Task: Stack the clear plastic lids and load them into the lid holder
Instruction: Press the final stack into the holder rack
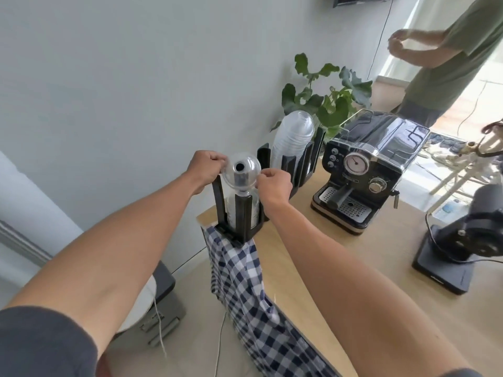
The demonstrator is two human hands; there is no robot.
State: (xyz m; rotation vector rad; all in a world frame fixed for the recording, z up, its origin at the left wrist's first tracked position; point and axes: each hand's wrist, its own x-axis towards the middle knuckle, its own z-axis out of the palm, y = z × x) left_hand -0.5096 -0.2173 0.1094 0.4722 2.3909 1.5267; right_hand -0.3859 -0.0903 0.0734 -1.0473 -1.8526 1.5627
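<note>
We've got both hands up at the black slatted plastic lid holder (239,213), which stands at the far left corner of the light wooden table (326,254). Our left hand (205,170) pinches the left rim of the clear domed plastic lid (241,170), fingers curled in; right hand (273,186) pinches the right rim the same way. The lid sits at the top of the holder's near compartment, dome w/ its round hole facing us, on top of more clear lids stacked below betw. the slats. The far compartment holds a taller stack of clear domed lids (295,140). A blue-and-white checked cloth (245,289) hangs over the table's left edge, just under the holder. Black espresso machine (364,170) stands right of the holder, green leafy plant (326,96) behind.
</note>
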